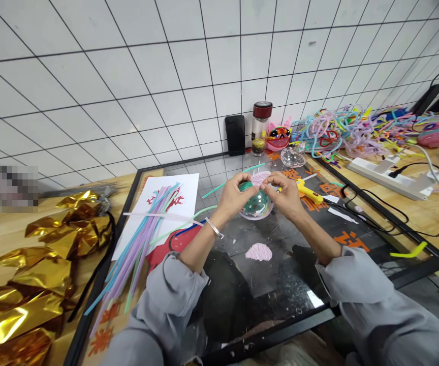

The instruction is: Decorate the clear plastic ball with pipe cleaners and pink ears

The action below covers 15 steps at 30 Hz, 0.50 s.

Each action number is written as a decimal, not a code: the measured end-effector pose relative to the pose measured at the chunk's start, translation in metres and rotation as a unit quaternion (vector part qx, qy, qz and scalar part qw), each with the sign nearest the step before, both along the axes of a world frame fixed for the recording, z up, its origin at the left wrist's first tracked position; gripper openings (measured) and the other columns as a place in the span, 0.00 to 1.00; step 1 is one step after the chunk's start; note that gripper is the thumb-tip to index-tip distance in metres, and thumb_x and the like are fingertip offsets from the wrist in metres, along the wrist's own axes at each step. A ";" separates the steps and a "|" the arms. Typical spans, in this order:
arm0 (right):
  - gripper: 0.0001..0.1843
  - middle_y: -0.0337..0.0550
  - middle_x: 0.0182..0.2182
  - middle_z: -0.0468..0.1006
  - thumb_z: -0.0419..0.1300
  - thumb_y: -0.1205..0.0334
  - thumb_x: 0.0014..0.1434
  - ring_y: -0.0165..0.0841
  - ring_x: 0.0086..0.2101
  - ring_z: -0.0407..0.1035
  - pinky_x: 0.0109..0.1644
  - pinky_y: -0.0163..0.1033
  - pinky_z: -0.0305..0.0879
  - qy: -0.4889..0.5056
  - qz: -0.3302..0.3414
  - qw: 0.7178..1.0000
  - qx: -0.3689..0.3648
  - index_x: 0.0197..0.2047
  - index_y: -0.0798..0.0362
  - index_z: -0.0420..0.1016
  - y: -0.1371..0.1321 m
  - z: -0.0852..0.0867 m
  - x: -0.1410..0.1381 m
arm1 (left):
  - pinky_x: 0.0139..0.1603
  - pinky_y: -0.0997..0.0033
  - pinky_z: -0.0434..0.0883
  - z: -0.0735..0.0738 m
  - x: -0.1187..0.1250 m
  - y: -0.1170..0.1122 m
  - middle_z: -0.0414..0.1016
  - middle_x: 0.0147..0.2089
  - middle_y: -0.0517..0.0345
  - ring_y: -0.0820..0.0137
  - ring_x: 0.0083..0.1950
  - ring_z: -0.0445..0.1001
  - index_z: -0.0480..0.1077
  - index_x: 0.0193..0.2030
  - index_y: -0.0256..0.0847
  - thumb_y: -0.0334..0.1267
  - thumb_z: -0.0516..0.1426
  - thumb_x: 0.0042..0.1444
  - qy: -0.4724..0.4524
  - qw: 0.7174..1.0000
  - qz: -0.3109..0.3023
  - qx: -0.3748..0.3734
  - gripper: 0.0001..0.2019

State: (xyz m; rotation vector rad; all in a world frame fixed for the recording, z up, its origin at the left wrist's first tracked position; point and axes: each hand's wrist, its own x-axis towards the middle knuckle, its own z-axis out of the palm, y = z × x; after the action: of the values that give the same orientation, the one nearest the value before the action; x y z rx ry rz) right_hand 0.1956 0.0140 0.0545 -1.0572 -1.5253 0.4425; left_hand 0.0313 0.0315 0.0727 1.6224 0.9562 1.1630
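Observation:
My left hand (238, 195) and my right hand (284, 194) meet over the middle of the black-framed glass panel. Pinched between their fingertips is a pink pipe-cleaner piece (260, 178), ridged and flat. Right below it is a clear plastic ball (256, 207) with green in it; my fingers partly cover it, and I cannot tell whether they touch it. A second pink pipe-cleaner piece (258, 252), rounded at one end, lies flat on the glass nearer to me. A yellow glue gun (309, 192) lies just right of my right hand.
Purple, blue and green pipe cleaners (143, 239) lie across white paper (183, 190) at left. Gold foil (40, 274) covers the far left. A phone (235, 135), jar (260, 129) and pink animal-faced ornament (279, 136) stand at the wall. Tangled pipe cleaners (341, 132) and a power strip (393, 178) lie right.

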 end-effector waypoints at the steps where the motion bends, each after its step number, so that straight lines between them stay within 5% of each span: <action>1: 0.07 0.41 0.30 0.77 0.64 0.57 0.53 0.36 0.35 0.71 0.45 0.45 0.67 0.002 -0.001 1.000 0.001 0.27 0.49 0.76 0.000 0.000 0.000 | 0.44 0.72 0.69 0.000 0.000 0.000 0.78 0.37 0.59 0.69 0.40 0.74 0.72 0.37 0.38 0.31 0.61 0.47 -0.007 1.000 0.000 -0.005 0.08; 6: 0.08 0.40 0.30 0.77 0.65 0.56 0.54 0.36 0.35 0.71 0.45 0.45 0.67 0.003 -0.003 1.000 0.004 0.27 0.50 0.75 0.000 -0.001 0.000 | 0.38 0.74 0.66 -0.002 -0.003 0.002 0.75 0.34 0.62 0.73 0.35 0.70 0.71 0.35 0.38 0.31 0.59 0.46 -0.023 1.000 -0.009 -0.016 0.07; 15: 0.09 0.41 0.30 0.78 0.65 0.55 0.54 0.36 0.35 0.71 0.45 0.45 0.67 0.002 -0.003 1.000 0.003 0.27 0.49 0.75 0.000 0.000 -0.001 | 0.47 0.70 0.69 -0.006 -0.001 0.003 0.79 0.39 0.56 0.68 0.42 0.74 0.74 0.35 0.38 0.36 0.61 0.50 -0.007 1.000 0.005 0.002 0.06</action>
State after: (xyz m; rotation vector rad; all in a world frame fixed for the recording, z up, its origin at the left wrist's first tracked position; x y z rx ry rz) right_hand 0.1950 0.0136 0.0541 -1.0554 -1.5182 0.4343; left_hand 0.0305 0.0344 0.0671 1.6114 0.9547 1.1823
